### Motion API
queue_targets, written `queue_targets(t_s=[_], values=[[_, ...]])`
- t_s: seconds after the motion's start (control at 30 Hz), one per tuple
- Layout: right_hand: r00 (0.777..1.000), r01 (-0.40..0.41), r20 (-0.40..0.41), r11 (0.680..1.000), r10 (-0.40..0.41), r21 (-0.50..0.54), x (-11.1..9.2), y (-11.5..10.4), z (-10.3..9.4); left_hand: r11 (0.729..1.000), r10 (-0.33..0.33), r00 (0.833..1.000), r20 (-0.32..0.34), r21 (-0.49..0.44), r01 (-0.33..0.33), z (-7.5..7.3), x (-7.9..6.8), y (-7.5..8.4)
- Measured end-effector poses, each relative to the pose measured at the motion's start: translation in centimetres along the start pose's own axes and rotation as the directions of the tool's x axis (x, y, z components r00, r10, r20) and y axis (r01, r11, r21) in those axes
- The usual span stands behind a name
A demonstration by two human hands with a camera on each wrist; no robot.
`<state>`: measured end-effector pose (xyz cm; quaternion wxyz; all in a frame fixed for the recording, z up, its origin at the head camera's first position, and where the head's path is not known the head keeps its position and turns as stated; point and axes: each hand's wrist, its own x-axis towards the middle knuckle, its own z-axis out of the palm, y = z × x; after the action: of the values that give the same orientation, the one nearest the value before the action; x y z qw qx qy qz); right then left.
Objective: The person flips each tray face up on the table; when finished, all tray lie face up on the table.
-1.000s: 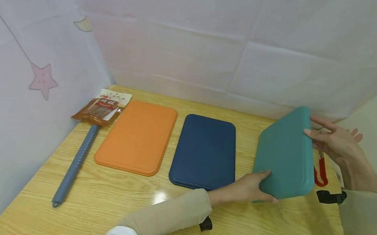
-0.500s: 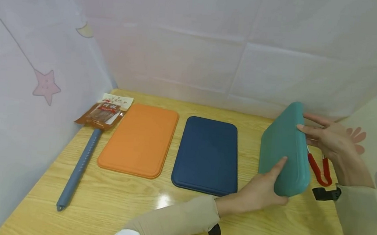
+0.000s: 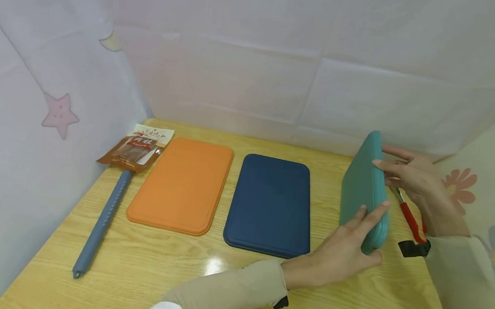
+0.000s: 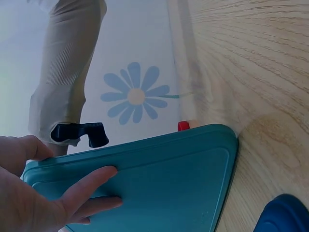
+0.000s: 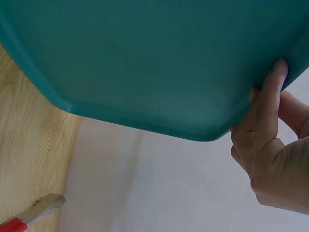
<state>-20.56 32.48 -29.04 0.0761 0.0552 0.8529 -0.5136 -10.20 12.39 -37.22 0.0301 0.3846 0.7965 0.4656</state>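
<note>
A teal rectangular tray (image 3: 360, 183) with rounded corners is held steeply on its side, at the right part of the table. My left hand (image 3: 338, 251) grips its near lower corner, thumb on one side and fingers spread along the flat face in the left wrist view. My right hand (image 3: 417, 180) pinches the upper right edge; its fingers lie inside the raised rim (image 5: 145, 128) in the right wrist view. Close behind the right hand lies a pair of red-handled metal tongs (image 3: 410, 219), partly covered by that hand and wrist.
A navy tray (image 3: 269, 205) and an orange tray (image 3: 181, 185) lie flat left of the hands. Further left are a brown snack packet (image 3: 132, 150) and a long grey-blue rod (image 3: 101, 225). A pale printed cloth (image 3: 253, 77) hangs behind the wooden table (image 3: 156, 259).
The teal tray has turned more edge-on and shifted left. My right hand moved left with it, while my left fingers slid up onto its near edge. More of the tongs came into view, then less.
</note>
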Motion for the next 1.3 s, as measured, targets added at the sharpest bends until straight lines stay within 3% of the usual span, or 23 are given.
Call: queue_targets(t_s=[0.23, 0.47, 0.73, 0.97, 1.13, 1.3], values=[[1.0, -0.009, 0.003, 0.999, 0.009, 0.039, 0.5, -0.7, 0.9, 0.998, -0.047, 0.999, -0.003, -0.046, 0.047, -1.2, 0.2, 0.0], [1.0, -0.013, -0.017, 0.998, 0.015, 0.069, 0.9, -1.1, 1.7, 0.983, -0.147, 0.989, 0.016, -0.104, 0.148, -2.4, 0.9, 0.5], [0.999, 0.043, 0.014, 0.998, -0.044, 0.047, 1.1, -1.3, 2.7, 0.914, -0.303, 0.949, 0.093, -0.254, 0.316, -4.1, 1.6, 0.8], [0.999, 0.04, 0.022, 0.998, -0.041, 0.046, 1.2, -1.4, 3.2, 0.901, -0.326, 0.939, 0.112, -0.262, 0.345, -4.6, 1.3, 0.8], [0.997, 0.07, 0.017, 0.997, -0.071, 0.033, 1.1, -1.7, 3.8, 0.857, -0.367, 0.921, 0.128, -0.337, 0.389, -4.9, 1.2, 0.6], [0.996, 0.087, 0.023, 0.996, -0.088, 0.018, 1.0, -2.0, 4.6, 0.839, -0.364, 0.923, 0.121, -0.389, 0.382, -5.1, 0.8, 0.4]])
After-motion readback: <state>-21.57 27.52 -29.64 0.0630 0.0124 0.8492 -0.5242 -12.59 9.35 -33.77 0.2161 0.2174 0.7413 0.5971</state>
